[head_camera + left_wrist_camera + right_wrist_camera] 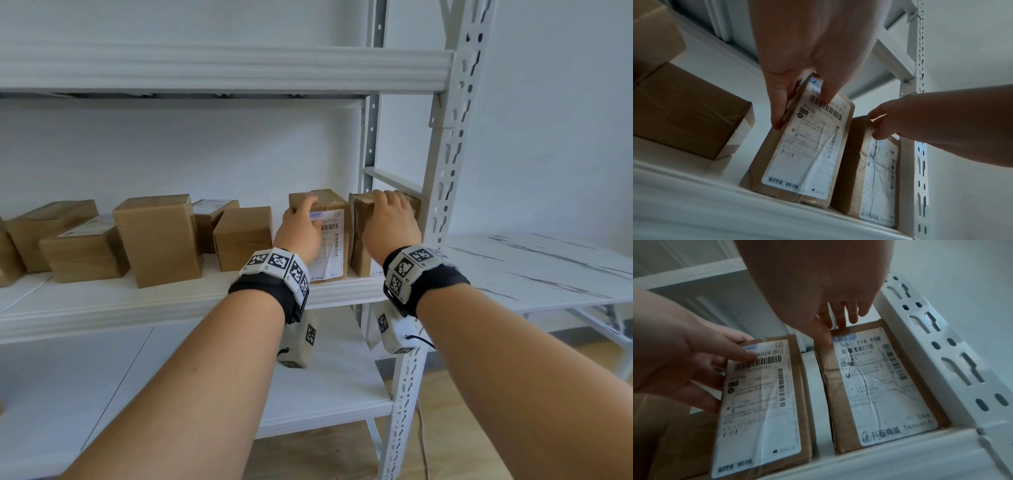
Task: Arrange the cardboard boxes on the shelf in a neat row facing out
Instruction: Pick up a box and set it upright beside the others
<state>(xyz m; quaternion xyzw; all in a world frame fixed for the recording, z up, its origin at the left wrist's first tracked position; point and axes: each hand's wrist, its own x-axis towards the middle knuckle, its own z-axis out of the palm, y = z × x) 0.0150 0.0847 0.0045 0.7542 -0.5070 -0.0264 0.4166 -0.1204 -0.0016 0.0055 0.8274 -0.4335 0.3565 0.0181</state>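
Observation:
Two brown cardboard boxes stand upright at the right end of the white shelf board [137, 301], white shipping labels facing out. My left hand [305, 212] [801, 112] grips the upper left corner of the box marked A024 [330, 246] [803, 154] [760, 402], thumb on the label and fingers down its left side. My right hand [390, 212] [838, 327] lies over the top of the rightmost box marked Z18 E08 [359, 240] [877, 178] [879, 386], fingers over its top edge and thumb at its upper left corner. A narrow gap separates the two boxes.
Several more boxes sit unevenly to the left: a small one [243, 236], a tall one [159, 240], a low one [85, 250] and others behind. The slotted upright post [445, 171] stands right beside the rightmost box. A white table [548, 267] is further right.

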